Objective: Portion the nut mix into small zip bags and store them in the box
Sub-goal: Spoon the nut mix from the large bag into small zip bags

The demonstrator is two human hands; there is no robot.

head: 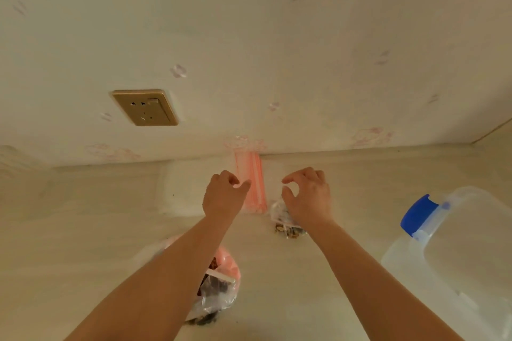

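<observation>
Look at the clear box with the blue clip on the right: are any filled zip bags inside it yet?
No. The clear box with its blue clip shows nothing inside, while a small bag of nuts lies on the counter.

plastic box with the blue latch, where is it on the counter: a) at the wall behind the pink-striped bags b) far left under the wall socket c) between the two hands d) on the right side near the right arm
d: the clear plastic box with its blue latch sits at the right edge of the counter, outside the right arm.
</observation>
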